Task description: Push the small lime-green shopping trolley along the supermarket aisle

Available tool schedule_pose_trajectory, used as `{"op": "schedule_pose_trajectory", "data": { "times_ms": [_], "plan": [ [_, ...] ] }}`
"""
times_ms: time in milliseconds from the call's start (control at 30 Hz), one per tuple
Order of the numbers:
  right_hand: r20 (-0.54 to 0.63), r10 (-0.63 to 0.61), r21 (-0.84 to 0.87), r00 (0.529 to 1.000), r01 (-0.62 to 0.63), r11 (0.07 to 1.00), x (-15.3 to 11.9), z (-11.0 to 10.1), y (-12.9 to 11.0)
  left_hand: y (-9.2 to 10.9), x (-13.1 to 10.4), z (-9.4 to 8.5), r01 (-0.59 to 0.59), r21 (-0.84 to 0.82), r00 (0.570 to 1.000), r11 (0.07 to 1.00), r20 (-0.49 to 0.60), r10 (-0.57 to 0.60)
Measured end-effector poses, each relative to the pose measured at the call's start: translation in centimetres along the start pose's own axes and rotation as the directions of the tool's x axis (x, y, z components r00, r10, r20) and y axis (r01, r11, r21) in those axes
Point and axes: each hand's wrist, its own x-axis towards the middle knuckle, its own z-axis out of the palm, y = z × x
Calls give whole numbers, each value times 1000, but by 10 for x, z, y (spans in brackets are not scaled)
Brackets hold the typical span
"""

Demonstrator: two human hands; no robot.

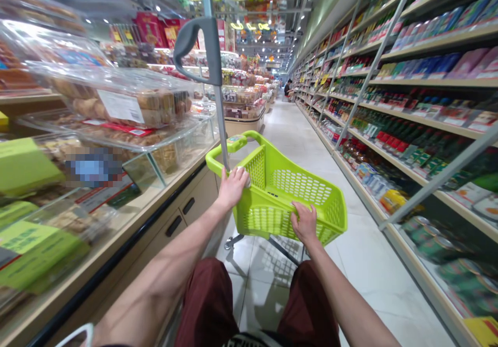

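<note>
A bright green plastic shopping cart (264,221) stands sideways in front of my knees, its handle end to the left. My left hand (232,187) is closed over the rim near the handle, and a small white bit shows beside its fingertips that I cannot make out. Farther along the near side, my right hand (305,221) grips the rim with its fingers hooked over the edge. From what shows of the cart's inside, only its perforated walls and floor are visible. Just behind the left hand rises a grey pole with a loop-shaped grip (212,51).
On the left runs a display counter (182,181) with clear boxes of baked goods (128,100) and green packages (39,238). Tall shelves (412,111) of bottles, cans and packs line the right side. A tiled aisle (280,113) leads ahead, where a person (288,88) is far off.
</note>
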Motion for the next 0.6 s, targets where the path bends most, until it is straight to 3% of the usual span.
{"op": "schedule_pose_trajectory", "data": {
  "times_ms": [67,133,267,400,600],
  "plan": [
    [17,15,12,1000,-15,1000,2,0,-1,-13,2,-4,35,-3,999,999,3,-35],
    [34,17,32,999,-18,999,4,0,-3,-14,2,-3,46,-4,999,999,11,-46],
    [54,15,55,998,-18,998,9,-4,-5,12,-3,9,-25,-11,1000,1000,4,25],
    [-21,116,-25,993,-117,993,11,-12,-7,29,-7,22,-125,-82,992,989,-14,124],
    [-87,213,-75,973,-220,973,-1,-22,-3,8,-5,24,-13,-141,990,990,-139,-7]
  ]
}}
